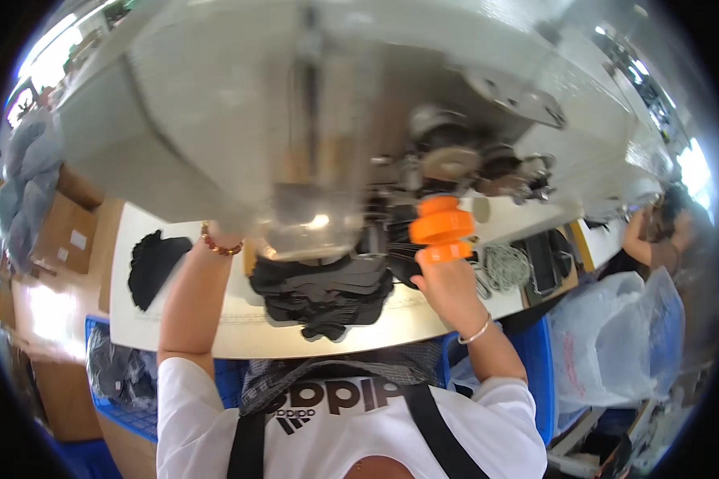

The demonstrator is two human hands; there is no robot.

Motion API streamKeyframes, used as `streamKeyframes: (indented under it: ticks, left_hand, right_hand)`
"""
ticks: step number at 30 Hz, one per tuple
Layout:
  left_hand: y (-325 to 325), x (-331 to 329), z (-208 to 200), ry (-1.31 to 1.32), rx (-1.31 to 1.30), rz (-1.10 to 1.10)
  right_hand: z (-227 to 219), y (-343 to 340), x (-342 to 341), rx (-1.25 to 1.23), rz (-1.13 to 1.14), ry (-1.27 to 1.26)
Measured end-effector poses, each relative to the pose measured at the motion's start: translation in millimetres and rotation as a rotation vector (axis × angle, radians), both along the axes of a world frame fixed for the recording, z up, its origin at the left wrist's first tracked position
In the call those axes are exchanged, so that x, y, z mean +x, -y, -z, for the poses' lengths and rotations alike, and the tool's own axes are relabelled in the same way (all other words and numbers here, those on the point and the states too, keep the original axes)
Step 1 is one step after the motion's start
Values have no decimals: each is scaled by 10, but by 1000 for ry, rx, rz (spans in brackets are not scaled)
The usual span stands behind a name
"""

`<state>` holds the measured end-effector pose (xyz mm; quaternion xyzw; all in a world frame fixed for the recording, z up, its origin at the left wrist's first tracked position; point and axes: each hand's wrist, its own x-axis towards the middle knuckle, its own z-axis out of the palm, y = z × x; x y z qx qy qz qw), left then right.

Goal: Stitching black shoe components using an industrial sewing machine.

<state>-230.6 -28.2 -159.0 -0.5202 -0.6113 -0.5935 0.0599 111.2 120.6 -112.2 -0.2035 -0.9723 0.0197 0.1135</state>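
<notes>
Clock positions are taken from the centre of the head view. I locate the stack of black fabric pieces (pixel 323 291) at 7 o'clock, close in, on the white tabletop (pixel 272 342). The sewing machine (pixel 208 104) spans 9 through 12 to 3 o'clock and limits my overhead view.

Left hand (pixel 227 237): at 9 o'clock, largely hidden behind the machine housing; I cannot tell its grip or whether it has hold of anything. Right hand (pixel 449 289): at 4 o'clock, just beside the orange ribbed part (pixel 442 229). The thumb shows, but the other fingers are obscured; I cannot tell how far this grip is open or what it has hold of.

Edges: the tabletop's near edge curves through 6 o'clock, just below the stack. White surface shows between the stack and the left forearm (pixel 192 307). A separate black piece (pixel 153 267) lies at 9 o'clock; coiled pale cord (pixel 505 267) bounds the side at 3 o'clock.

Markings: the carton (pixel 68 231) at 9 o'clock carries a white label, too small to read. Dark lettering appears inverted on the white shirt (pixel 192 423) at 6 o'clock.
</notes>
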Motion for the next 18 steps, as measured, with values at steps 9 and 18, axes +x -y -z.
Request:
streamKeyframes:
  ticks: [9,18]
  left_hand:
    - [1685,-42,-552,353,-229,-421]
    - [2955,-221,33,417,-464,-868]
  right_hand:
    - [511,172,210,31,211,-195]
    - [453,242,95,16,196,-237]
